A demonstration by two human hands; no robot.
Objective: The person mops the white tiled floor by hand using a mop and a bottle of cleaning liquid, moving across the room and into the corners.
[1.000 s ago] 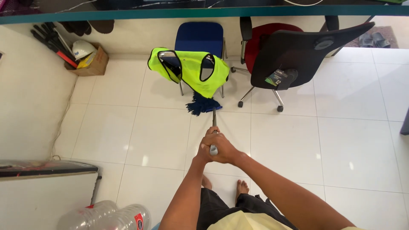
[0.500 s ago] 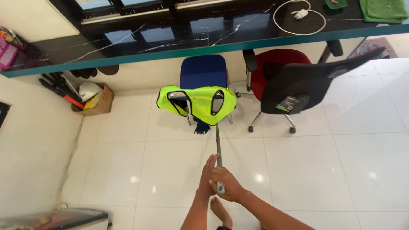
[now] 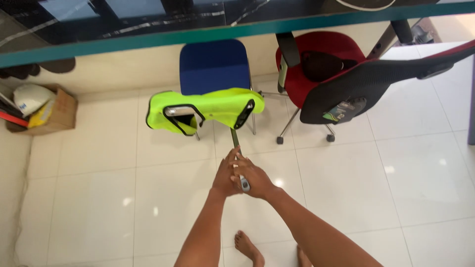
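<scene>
Both my hands grip the grey handle of a mop (image 3: 236,143). My left hand (image 3: 225,174) is wrapped around the pole from the left, and my right hand (image 3: 255,179) holds its end just beside it. The pole runs away from me and disappears under a blue chair (image 3: 213,66) with a bright yellow safety vest (image 3: 210,106) draped over its back. The mop's head is hidden beneath the chair and vest.
A red office chair with a black backrest (image 3: 366,86) stands right of the blue chair. A dark counter with a teal edge (image 3: 148,37) overhangs both. A cardboard box (image 3: 59,116) holding a white helmet sits far left. White tiled floor (image 3: 386,178) surrounds my bare feet.
The mop has been pushed forward: its blue head, visible in front of the chair a second ago, is now hidden under it. My view has moved closer to the chairs.
</scene>
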